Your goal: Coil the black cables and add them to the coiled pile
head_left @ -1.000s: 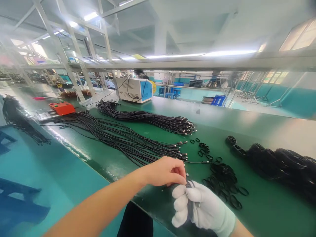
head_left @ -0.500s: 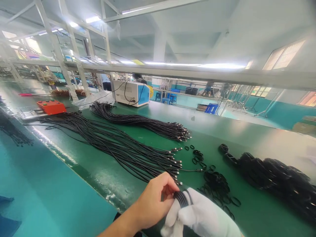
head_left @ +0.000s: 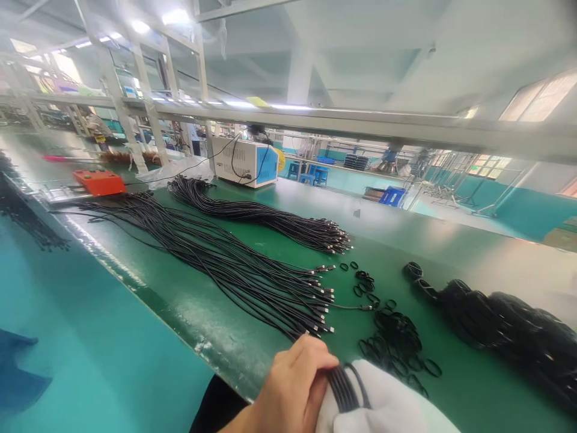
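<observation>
Black cable coil (head_left: 343,391), smooth parallel loops, low in front between the hands; right hand (head_left: 392,404), white fabric glove, clamped around it, left hand (head_left: 295,379) bare, fingers curled together against coil's side, can't tell if pinching. Beyond, on glossy green bench (head_left: 216,322): thin black rings (head_left: 399,332), piled round coils (head_left: 491,322), long strands with metal-tipped plugs (head_left: 216,261), then boxy vented machine (head_left: 243,161).

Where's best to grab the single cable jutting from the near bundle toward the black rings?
I'd pinch the lone cable just behind its plug, from above, crosswise. It runs nearly straight and sticks out past the neighbouring plugs, while its own plug sits close to the black rings.
</observation>
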A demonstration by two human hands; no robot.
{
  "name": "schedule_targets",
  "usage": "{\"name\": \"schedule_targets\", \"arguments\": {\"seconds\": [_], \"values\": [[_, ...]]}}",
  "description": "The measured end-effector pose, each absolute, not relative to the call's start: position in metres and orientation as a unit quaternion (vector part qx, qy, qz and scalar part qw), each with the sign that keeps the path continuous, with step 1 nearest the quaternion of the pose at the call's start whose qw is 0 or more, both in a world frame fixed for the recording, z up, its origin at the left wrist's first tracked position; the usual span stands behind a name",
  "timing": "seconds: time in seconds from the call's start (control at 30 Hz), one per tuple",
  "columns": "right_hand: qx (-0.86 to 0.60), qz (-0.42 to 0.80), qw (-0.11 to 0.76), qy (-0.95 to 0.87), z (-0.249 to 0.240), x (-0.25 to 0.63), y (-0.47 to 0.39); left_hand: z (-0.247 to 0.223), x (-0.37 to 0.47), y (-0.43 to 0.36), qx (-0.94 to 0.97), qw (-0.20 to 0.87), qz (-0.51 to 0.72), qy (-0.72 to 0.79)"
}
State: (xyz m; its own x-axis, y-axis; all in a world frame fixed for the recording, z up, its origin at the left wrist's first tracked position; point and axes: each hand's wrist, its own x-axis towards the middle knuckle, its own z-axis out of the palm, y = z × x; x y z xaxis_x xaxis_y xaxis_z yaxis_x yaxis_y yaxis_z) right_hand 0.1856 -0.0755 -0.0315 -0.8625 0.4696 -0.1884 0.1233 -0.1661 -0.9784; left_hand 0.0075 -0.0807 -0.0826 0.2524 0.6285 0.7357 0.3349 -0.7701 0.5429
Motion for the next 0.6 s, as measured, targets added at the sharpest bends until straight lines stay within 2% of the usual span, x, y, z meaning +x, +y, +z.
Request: {"name": "schedule_targets", "arguments": {"seconds": [0.2, 0.37, 0.6], "values": [[-0.234, 0.712, 0.107, -0.653, -0.025, 0.186, -0.077, -0.065, 0.007, -0.079, 0.788, 0.139, 0.525, 0.289], [-0.233, 0.699, 0.096, -0.669, -0.015, 0.187, -0.079, -0.052, 0.006, -0.079, 0.838, 0.176, 0.446, 0.259], [-0.259, 0.676, 0.107, -0.681, -0.003, 0.182, -0.087, -0.044, -0.001, -0.074, 0.853, 0.153, 0.459, 0.199]]}}
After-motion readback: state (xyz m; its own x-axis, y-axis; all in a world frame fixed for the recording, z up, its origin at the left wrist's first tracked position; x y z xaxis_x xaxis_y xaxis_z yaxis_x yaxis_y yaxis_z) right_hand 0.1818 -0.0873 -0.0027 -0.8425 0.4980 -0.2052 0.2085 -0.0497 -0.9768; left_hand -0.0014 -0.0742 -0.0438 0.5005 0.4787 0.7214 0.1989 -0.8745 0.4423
